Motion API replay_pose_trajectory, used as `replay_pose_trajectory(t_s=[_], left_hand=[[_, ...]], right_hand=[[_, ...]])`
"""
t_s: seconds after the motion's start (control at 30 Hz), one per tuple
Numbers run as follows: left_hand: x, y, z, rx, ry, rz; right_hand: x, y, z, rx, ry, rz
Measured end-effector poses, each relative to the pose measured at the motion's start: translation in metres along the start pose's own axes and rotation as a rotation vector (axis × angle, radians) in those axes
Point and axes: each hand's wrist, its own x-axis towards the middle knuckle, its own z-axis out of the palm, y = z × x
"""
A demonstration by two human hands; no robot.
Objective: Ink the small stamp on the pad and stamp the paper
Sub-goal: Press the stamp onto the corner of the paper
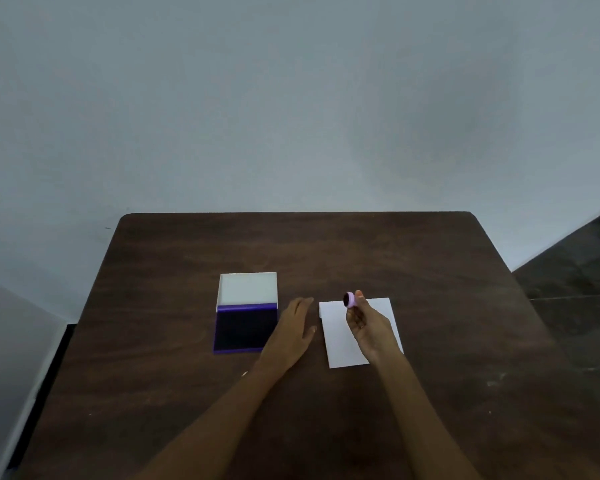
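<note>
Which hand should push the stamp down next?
The right hand: it already holds the small stamp over the paper. The left hand lies flat beside the ink pad.

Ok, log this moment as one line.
right hand: holds small lilac round stamp above white paper | left hand: open beside open purple ink pad

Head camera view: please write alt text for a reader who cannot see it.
A person's right hand holds a small lilac stamp above a blank white paper on a dark wooden table. The left hand lies flat between the paper and an open purple ink pad with its white lid raised.
</note>
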Motion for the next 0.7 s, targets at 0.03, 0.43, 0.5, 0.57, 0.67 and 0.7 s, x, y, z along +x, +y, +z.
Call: replay_pose_trajectory(t_s=[0.03,0.43,0.5,0.57,0.67,0.7], left_hand=[[0.003,0.0,0.005,0.011,-0.005,-0.007],[0.011,-0.01,0.034,0.1,0.026,-0.007],[0.011,-0.012,0.036,0.124,0.032,-0.004],[0.01,-0.011,0.037,0.14,0.04,0.007],[0.01,-0.011,0.039,0.161,0.056,0.019],[0.01,-0.011,0.04,0.165,0.058,0.017]], right_hand=[[0.005,0.0,-0.003,-0.107,0.032,-0.039],[0.031,0.012,-0.003,-0.909,0.106,-0.397],[0.031,0.012,-0.001,-0.912,0.112,-0.394],[0.029,0.007,0.0,-0.828,0.126,-0.292],[0.026,-0.005,0.0,-0.234,0.054,0.066],[0.023,-0.008,-0.001,-0.016,0.009,0.157]])
